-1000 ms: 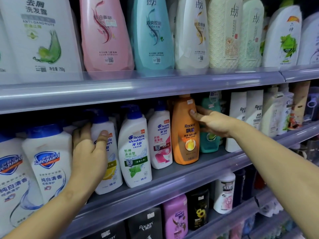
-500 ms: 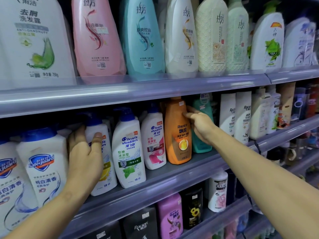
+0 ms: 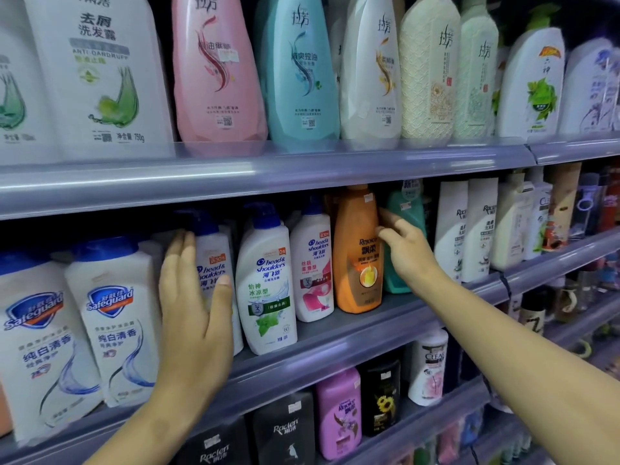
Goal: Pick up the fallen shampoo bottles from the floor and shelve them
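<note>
Grey-lilac plastic edging is running along the front of every shelf, w/ the middle shelf [image 3: 335, 344] sloping up to the right across the view. Far left on it, two white Safeguard bottles [image 3: 114, 317] w/ blue caps are standing upright. Just right of them the left hand [image 3: 191, 317] is lying flat against a white Head & Shoulders bottle [image 3: 214, 263], fingers straight and spread loose, thumb across the label, not gripping. Next along, a second Head & Shoulders bottle w/ green mint label [image 3: 266, 283] and a third w/ pink label [image 3: 313, 266] are standing upright, nearly touching. Beside those an orange Rejoice bottle [image 3: 357, 250] is standing on the shelf; the right hand [image 3: 407, 253] is reaching in at its right side, fingertips touching the bottle's edge, fingers half curled but not wrapped round it. A teal bottle [image 3: 406, 209] is sitting behind that hand. Further right, two white Rejoice bottles [image 3: 466, 229] are standing side by side. Top shelf [image 3: 268, 169] is carrying large pink, teal and cream bottles; lower shelf is holding black, purple and white Clear bottles. Store lighting is dim at the right.
</note>
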